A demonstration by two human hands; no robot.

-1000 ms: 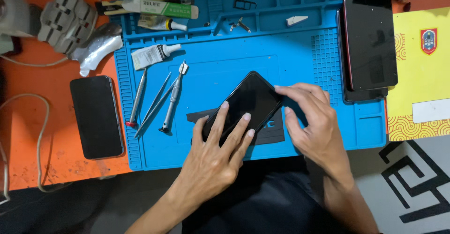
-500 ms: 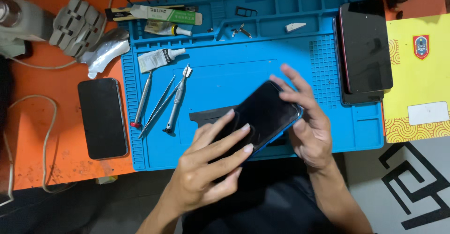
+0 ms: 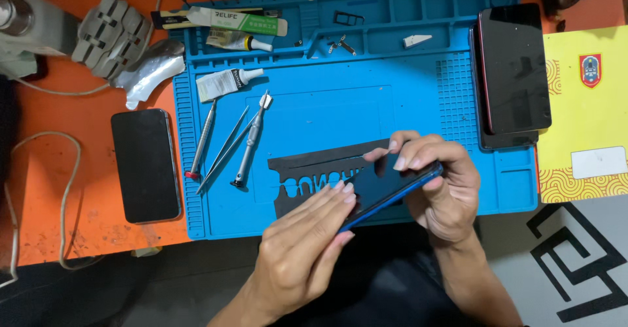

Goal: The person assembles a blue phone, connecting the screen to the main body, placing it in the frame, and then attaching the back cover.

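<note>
Blue-framed phone (image 3: pixel 392 195) sat tilted on edge above the mat (image 3: pixel 418 98), pinched between the left hand (image 3: pixel 307 242) and right hand (image 3: pixel 438 189) (both curled closed around it); a loosened pinch could drop it.

Both hands raised, close together: left hand (image 3: pixel 304 242) fingers extended; right hand (image 3: pixel 439 189) curled, gripping.

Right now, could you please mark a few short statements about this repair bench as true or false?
1. Both hands, left hand and right hand, hold the blue-edged phone. True.
2. That phone lies flat on the blue silicone mat. False: it is tilted on edge above it.
3. A black phone lies on the orange table left of the mat. True.
4. The metal screwdriver is in the right hand. False: it lies on the mat.
</note>
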